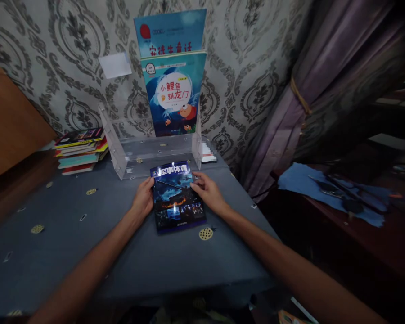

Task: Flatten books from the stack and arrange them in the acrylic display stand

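A dark blue magazine (178,198) with white Chinese lettering across its top is held just over the table, its cover facing me. My left hand (145,195) grips it at the left edge. On the right edge is my right hand (209,191), thumb on the cover and fingers around the upper side. Just beyond the magazine stands a clear acrylic book rack (114,139). In its right part a blue book with a cartoon fish (175,96) stands upright, with a taller blue book (172,31) behind it.
A stack of books (83,150) lies left of the rack. A blank white card (115,65) shows above the rack's left side. The table (138,265) has a grey-blue pineapple-print cloth. A tied purple curtain (290,99) and a blue cloth with dark items (334,193) are to the right.
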Tool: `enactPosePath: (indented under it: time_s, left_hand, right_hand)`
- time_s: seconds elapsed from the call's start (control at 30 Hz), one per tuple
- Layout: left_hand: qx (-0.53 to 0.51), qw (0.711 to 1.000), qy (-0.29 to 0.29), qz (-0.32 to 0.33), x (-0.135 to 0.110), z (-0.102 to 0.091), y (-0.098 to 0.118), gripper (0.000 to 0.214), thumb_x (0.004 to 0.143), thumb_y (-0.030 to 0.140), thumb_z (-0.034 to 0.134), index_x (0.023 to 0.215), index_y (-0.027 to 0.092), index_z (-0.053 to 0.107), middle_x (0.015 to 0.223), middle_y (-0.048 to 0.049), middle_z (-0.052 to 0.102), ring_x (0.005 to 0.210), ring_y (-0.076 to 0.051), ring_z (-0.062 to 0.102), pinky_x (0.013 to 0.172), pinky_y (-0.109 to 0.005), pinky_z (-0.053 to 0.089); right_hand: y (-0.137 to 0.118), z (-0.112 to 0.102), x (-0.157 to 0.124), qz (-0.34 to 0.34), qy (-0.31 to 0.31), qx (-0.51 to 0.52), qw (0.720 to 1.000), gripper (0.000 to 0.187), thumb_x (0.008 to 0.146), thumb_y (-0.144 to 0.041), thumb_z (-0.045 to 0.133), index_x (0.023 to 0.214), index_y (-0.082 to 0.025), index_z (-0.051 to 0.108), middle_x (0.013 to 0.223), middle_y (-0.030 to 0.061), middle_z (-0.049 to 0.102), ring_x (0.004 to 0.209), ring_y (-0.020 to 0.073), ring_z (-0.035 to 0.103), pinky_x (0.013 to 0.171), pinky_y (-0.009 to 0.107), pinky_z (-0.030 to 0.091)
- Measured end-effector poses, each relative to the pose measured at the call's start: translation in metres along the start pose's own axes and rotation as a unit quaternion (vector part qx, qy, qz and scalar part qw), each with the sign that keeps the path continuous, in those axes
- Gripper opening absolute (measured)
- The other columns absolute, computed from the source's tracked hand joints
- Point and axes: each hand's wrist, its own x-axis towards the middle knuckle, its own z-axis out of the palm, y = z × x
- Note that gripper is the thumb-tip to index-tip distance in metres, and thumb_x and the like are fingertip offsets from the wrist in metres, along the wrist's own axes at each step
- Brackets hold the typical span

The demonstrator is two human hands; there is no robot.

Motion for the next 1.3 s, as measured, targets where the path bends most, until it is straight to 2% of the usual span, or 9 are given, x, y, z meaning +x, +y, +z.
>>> enactPosePath:
  time_s: [0.07, 0.2, 0.47, 0.67, 0.73, 0.9, 1.07, 1.17, 1.3]
  left_hand:
    - [-0.003, 1.000, 0.019, -0.006, 0.000, -0.001, -0.001, 0.011, 0.082, 0.025, 0.074, 0.083, 0.015, 0.069, 0.074, -0.0010, 0.074, 0.068, -0.015, 0.070, 0.079, -0.032, 0.060]
    - [0.009, 0.999, 0.039, -0.027, 0.001, -0.004, -0.002, 0.015, 0.086, 0.028, 0.070, 0.083, 0.014, 0.069, 0.072, -0.0030, 0.074, 0.065, -0.017, 0.070, 0.077, -0.035, 0.061]
    - [0.071, 0.996, 0.045, 0.019, 0.008, -0.011, -0.007, 0.029, 0.075, 0.041, 0.078, 0.086, 0.015, 0.068, 0.075, -0.0009, 0.073, 0.071, -0.017, 0.070, 0.077, -0.032, 0.058]
    - [0.223, 0.967, 0.025, 0.117, 0.011, -0.020, -0.016, 0.042, 0.081, 0.038, 0.065, 0.119, 0.019, 0.058, 0.110, -0.0068, 0.072, 0.105, -0.023, 0.067, 0.097, -0.039, 0.052]
    - [0.318, 0.933, 0.011, 0.171, 0.011, -0.024, -0.016, 0.044, 0.085, 0.031, 0.059, 0.127, 0.020, 0.052, 0.125, -0.0100, 0.065, 0.118, -0.024, 0.061, 0.107, -0.044, 0.045]
    - [0.551, 0.777, -0.066, 0.297, 0.002, -0.028, -0.012, 0.044, 0.093, 0.030, 0.049, 0.135, 0.017, 0.049, 0.145, -0.0147, 0.048, 0.141, -0.027, 0.041, 0.119, -0.048, 0.032]
    - [0.674, 0.661, -0.147, 0.297, -0.006, -0.024, -0.013, 0.040, 0.099, 0.033, 0.042, 0.134, 0.017, 0.052, 0.144, -0.0134, 0.053, 0.139, -0.027, 0.044, 0.118, -0.051, 0.033]
    - [0.707, 0.622, -0.160, 0.296, -0.006, -0.024, -0.016, 0.039, 0.099, 0.032, 0.043, 0.133, 0.017, 0.055, 0.145, -0.0133, 0.054, 0.140, -0.028, 0.044, 0.116, -0.051, 0.035]
    - [0.723, 0.602, -0.153, 0.303, -0.006, -0.024, -0.017, 0.040, 0.099, 0.031, 0.041, 0.134, 0.017, 0.054, 0.145, -0.0136, 0.054, 0.140, -0.029, 0.044, 0.116, -0.052, 0.037]
  right_hand:
    - [-0.001, 0.003, -0.001, 0.075, -0.046, 0.095, 0.992, 0.035, 0.084, -0.041, 0.063, 0.111, -0.018, 0.063, 0.067, -0.0028, 0.061, 0.061, 0.0151, 0.059, 0.060, 0.027, 0.049]
    - [-0.009, 0.006, -0.004, 0.149, -0.105, 0.213, 0.960, 0.036, 0.074, -0.049, 0.075, 0.093, -0.020, 0.066, 0.075, -0.0004, 0.067, 0.065, 0.0139, 0.061, 0.064, 0.027, 0.051]
    - [-0.016, 0.008, -0.008, 0.133, -0.105, 0.209, 0.963, 0.038, 0.069, -0.051, 0.079, 0.081, -0.018, 0.064, 0.059, -0.0064, 0.053, 0.054, 0.0091, 0.046, 0.056, 0.023, 0.039]
    - [-0.011, 0.006, -0.006, 0.127, -0.090, 0.173, 0.973, 0.039, 0.072, -0.054, 0.075, 0.082, -0.017, 0.064, 0.057, -0.0063, 0.050, 0.053, 0.0089, 0.041, 0.053, 0.024, 0.032]
    - [-0.008, 0.005, -0.005, 0.122, -0.073, 0.159, 0.977, 0.038, 0.072, -0.053, 0.074, 0.081, -0.017, 0.063, 0.056, -0.0072, 0.048, 0.053, 0.0089, 0.040, 0.053, 0.024, 0.031]
    - [-0.004, 0.002, -0.004, 0.137, -0.066, 0.154, 0.976, 0.037, 0.072, -0.050, 0.074, 0.086, -0.016, 0.065, 0.057, -0.0076, 0.048, 0.054, 0.0093, 0.043, 0.055, 0.025, 0.036]
    - [-0.003, 0.000, -0.005, 0.141, -0.071, 0.138, 0.978, 0.031, 0.077, -0.043, 0.071, 0.089, -0.015, 0.067, 0.057, -0.0077, 0.046, 0.054, 0.0098, 0.043, 0.057, 0.025, 0.040]
    - [-0.002, -0.001, -0.005, 0.141, -0.074, 0.129, 0.979, 0.024, 0.081, -0.038, 0.066, 0.090, -0.016, 0.067, 0.058, -0.0070, 0.046, 0.056, 0.0106, 0.045, 0.060, 0.026, 0.042]
    - [-0.002, -0.001, -0.005, 0.135, -0.085, 0.120, 0.980, 0.020, 0.085, -0.033, 0.062, 0.092, -0.015, 0.068, 0.060, -0.0051, 0.051, 0.056, 0.0104, 0.047, 0.059, 0.025, 0.044]
